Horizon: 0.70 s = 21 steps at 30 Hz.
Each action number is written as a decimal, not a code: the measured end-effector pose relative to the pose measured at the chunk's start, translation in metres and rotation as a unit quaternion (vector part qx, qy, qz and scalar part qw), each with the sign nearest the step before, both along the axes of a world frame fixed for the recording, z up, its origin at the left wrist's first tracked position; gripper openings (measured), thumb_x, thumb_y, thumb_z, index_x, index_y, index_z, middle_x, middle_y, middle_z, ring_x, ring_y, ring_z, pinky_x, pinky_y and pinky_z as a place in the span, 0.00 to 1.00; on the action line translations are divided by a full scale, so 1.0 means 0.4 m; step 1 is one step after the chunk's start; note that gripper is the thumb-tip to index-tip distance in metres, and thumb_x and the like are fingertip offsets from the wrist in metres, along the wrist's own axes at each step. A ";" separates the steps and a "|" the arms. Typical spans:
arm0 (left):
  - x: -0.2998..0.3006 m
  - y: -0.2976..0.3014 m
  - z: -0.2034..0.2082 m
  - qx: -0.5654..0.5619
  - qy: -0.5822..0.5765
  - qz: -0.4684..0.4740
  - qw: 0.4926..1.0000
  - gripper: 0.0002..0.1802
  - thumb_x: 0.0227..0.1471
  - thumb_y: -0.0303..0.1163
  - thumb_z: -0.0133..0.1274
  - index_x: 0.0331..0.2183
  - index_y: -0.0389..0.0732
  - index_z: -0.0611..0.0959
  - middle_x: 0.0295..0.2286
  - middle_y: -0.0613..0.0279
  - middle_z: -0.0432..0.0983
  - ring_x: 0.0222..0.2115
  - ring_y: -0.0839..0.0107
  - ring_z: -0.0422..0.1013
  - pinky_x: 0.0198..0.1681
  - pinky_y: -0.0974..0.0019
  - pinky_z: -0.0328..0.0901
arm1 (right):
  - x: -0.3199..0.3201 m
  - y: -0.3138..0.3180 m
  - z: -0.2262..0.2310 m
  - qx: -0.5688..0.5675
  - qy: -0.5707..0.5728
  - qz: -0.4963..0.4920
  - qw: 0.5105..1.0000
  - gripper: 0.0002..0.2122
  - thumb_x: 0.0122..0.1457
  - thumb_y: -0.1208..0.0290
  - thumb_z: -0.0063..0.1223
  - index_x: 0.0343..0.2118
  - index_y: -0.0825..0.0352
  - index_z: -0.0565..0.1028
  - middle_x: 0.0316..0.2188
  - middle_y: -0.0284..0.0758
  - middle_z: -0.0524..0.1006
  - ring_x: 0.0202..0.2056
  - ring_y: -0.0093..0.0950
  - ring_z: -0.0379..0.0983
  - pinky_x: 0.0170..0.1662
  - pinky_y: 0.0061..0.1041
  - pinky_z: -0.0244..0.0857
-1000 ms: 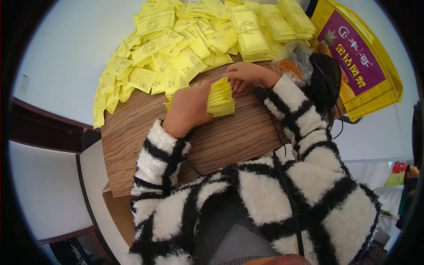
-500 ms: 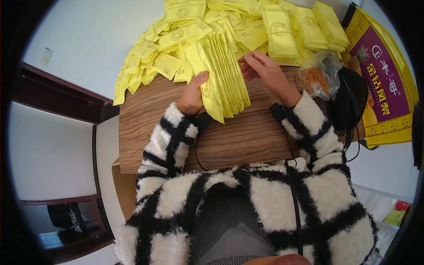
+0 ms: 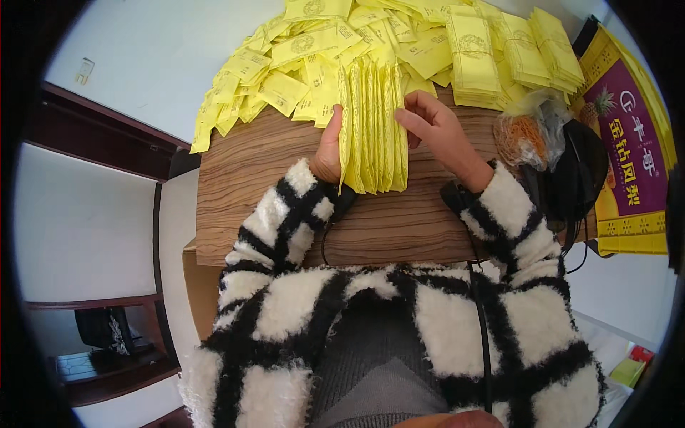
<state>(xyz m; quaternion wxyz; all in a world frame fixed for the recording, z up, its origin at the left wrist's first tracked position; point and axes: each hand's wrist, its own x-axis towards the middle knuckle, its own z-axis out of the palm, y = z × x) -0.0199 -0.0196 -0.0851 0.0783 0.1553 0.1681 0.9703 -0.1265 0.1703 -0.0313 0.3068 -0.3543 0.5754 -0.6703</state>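
- A brown wood-grain worktop [image 3: 242, 192] with dark, wavy streaks, its near edge bowed by the lens.
- Across its far left and middle, a loose, overlapping heap of flat, shiny yellow packets [image 3: 285, 89] with dark print, lying at many angles and reaching over the left edge.
- At the far right, three neat bundles of stacked yellow rectangular packets [image 3: 474, 60], side by side; the leftmost has a thin band around its middle.
- Nearer, just beside the bundles, a crumpled clear plastic bag [image 3: 551, 118] with orange-tan strands [image 3: 524, 139] showing.
- Against that bag, at the right edge, a dark black item [image 3: 576, 167], its form unclear.
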 end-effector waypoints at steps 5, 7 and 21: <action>-0.007 0.007 -0.006 0.038 0.004 -0.017 0.999 0.44 0.61 0.66 0.34 0.62 0.40 0.64 0.56 0.52 0.68 0.54 0.59 0.67 0.59 0.54 0.62 | -0.006 0.001 -0.005 0.021 0.011 -0.002 1.000 0.13 0.65 0.62 0.51 0.43 0.67 0.72 0.31 0.27 0.76 0.28 0.14 0.71 0.31 0.15 0.66; -0.005 0.007 -0.007 0.032 0.005 -0.014 0.999 0.44 0.60 0.66 0.35 0.62 0.40 0.64 0.56 0.52 0.68 0.54 0.59 0.67 0.59 0.54 0.62 | -0.006 0.001 -0.006 0.018 0.009 0.000 1.000 0.13 0.65 0.62 0.51 0.44 0.67 0.72 0.31 0.27 0.76 0.28 0.14 0.71 0.31 0.15 0.66; -0.002 -0.001 -0.027 -0.002 0.033 0.004 0.999 0.46 0.58 0.67 0.37 0.63 0.40 0.63 0.58 0.52 0.66 0.56 0.57 0.66 0.61 0.53 0.60 | 0.026 0.007 0.007 -0.023 0.017 0.010 1.000 0.12 0.65 0.66 0.50 0.47 0.67 0.71 0.35 0.27 0.76 0.32 0.14 0.72 0.32 0.15 0.66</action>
